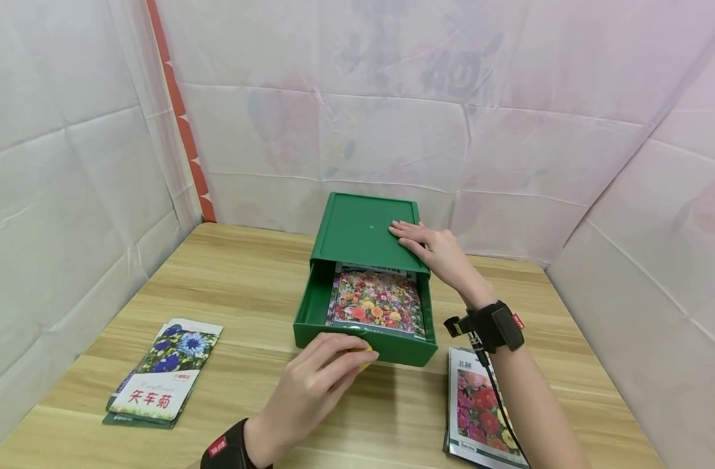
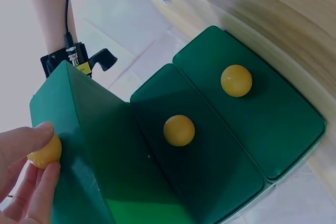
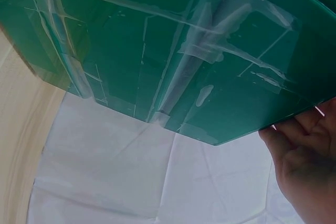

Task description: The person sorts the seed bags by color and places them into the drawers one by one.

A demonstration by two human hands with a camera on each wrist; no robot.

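Cabinet: we see a green plastic drawer cabinet (image 1: 366, 229) standing on the wooden table (image 1: 246, 286), near the back; its top is smooth, flat and rimmed, its corners rounded. In the left wrist view it shows three drawer fronts in a row.
Top drawer: we see the top drawer (image 1: 310, 306) pulled out toward us, a shallow rectangular tray with glossy green walls.
Knob: we see a small round yellow knob (image 2: 46, 151) on the open drawer's front, smooth and ball-shaped; two more yellow knobs (image 2: 179, 130) sit on the shut drawers below it.
Packet in drawer: we see a flat, glossy seed packet (image 1: 376, 301) printed with many-coloured flowers, lying face up and filling most of the drawer floor.
Left hand: our left hand (image 1: 313, 387) pinches the knob, thumb and fingers curled round it.
Right hand: our right hand (image 1: 430, 247) lies flat on the cabinet's top at its right edge, fingers straight and pressing down.
Cabinet side: in the right wrist view we see the green side wall (image 3: 157, 51) with strips of clear tape across it.
Left packets: a small stack of blue-flower packets (image 1: 164, 371) lies on the table's left, well apart from the cabinet.
Right packets: red-flower packets (image 1: 477, 410) lie under the right forearm.
Surround: creased white sheeting (image 1: 510, 130) walls the table.
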